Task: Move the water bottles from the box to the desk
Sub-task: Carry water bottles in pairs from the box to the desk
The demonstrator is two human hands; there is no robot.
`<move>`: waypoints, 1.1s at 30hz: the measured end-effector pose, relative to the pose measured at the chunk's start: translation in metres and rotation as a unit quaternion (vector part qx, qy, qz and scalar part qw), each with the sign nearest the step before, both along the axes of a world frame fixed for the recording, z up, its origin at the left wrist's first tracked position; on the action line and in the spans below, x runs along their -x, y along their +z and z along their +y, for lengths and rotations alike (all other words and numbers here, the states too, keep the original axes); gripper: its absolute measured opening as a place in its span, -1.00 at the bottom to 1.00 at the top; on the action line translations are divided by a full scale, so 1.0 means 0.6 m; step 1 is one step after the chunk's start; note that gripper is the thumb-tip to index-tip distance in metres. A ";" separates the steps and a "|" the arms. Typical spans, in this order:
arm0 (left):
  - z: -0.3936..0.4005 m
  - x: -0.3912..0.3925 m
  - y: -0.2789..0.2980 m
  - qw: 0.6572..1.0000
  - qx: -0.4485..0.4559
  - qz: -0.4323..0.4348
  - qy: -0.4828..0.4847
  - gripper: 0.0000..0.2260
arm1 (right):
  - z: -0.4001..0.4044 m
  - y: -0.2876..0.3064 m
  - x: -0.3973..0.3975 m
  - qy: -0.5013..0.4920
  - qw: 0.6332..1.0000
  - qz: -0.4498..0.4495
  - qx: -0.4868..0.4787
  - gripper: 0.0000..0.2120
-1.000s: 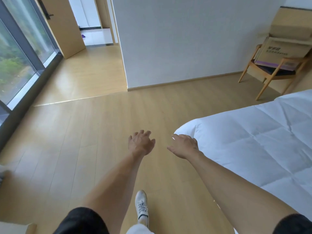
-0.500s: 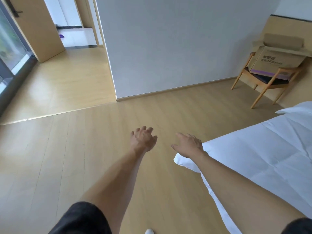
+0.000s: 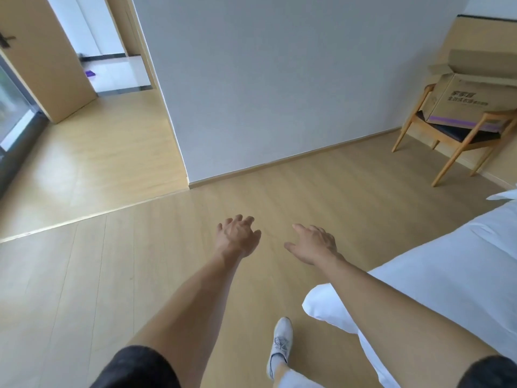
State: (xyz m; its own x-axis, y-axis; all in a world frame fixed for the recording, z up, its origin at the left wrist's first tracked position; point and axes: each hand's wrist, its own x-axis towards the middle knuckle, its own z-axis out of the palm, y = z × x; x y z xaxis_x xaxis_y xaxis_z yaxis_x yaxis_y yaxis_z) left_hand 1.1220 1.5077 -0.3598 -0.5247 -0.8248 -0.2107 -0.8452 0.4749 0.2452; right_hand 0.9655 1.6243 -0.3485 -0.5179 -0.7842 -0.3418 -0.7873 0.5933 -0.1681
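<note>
Both arms reach forward over the wooden floor [image 3: 140, 275]; the left hand [image 3: 237, 239] has its fingers loosely spread and slightly curled, holding nothing and touching nothing; the right hand [image 3: 313, 245] is likewise empty, fingers relaxed and a little apart, thumb out to the side. The cardboard box [image 3: 470, 105], flaps up, sits tilted on a wooden chair [image 3: 447, 141] at the far right, well apart from both hands; its contents cannot be seen. A white bed [image 3: 447, 275] lies on the right; a grey sneaker [image 3: 279, 345] is planted on the floor.
</note>
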 end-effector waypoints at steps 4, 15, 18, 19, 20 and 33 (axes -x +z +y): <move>-0.099 0.058 0.008 1.000 0.009 0.005 0.005 -0.55 | -0.104 -0.002 0.058 0.007 1.000 -0.008 0.017 -0.37; -0.385 0.229 0.023 0.998 0.018 -0.009 0.061 -0.56 | -0.392 0.004 0.249 0.042 0.998 -0.032 0.027 -0.39; -0.426 0.272 0.014 0.998 0.004 -0.015 0.064 -0.56 | -0.439 -0.002 0.291 0.054 0.998 -0.034 0.016 -0.38; -0.441 0.288 0.016 0.998 0.006 -0.011 0.063 -0.55 | -0.456 -0.002 0.305 0.055 0.998 -0.031 0.017 -0.38; -0.458 0.304 0.021 0.998 0.011 -0.008 0.060 -0.55 | -0.474 0.000 0.319 0.052 0.998 -0.027 0.019 -0.38; -0.715 0.495 0.006 1.000 -0.002 -0.004 -0.013 -0.55 | -0.711 -0.013 0.505 0.011 1.000 0.015 -0.020 -0.35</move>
State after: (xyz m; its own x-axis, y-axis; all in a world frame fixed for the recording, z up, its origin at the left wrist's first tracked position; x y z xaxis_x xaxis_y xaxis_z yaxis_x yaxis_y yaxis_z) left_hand 0.8249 1.0788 -0.3563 -0.5448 -0.8097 -0.2182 -0.8342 0.4965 0.2402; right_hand 0.6625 1.1978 -0.3563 -0.5121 -0.7812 -0.3570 -0.8040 0.5822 -0.1208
